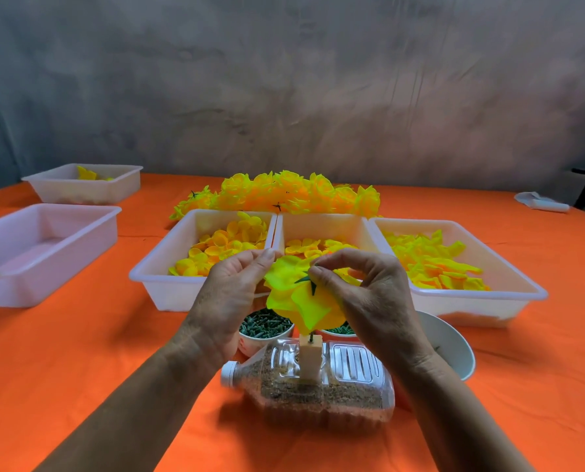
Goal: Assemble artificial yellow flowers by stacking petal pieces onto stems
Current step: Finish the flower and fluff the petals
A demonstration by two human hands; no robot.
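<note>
Both hands, left (229, 294) and right (369, 294), and forearms are bare, without sleeves, rings or gloves.

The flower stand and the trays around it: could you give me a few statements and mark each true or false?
1. The right hand pinches a green piece on top of the yellow petals. True.
2. The bottle stands upright. False: it lies on its side, cap to the left, with a block rising from it.
3. The nearest tray on the left is full of petals. False: no petals show in it.
4. Finished flowers lie behind the three middle trays. True.
5. The cloth is blue. False: it is orange.
</note>
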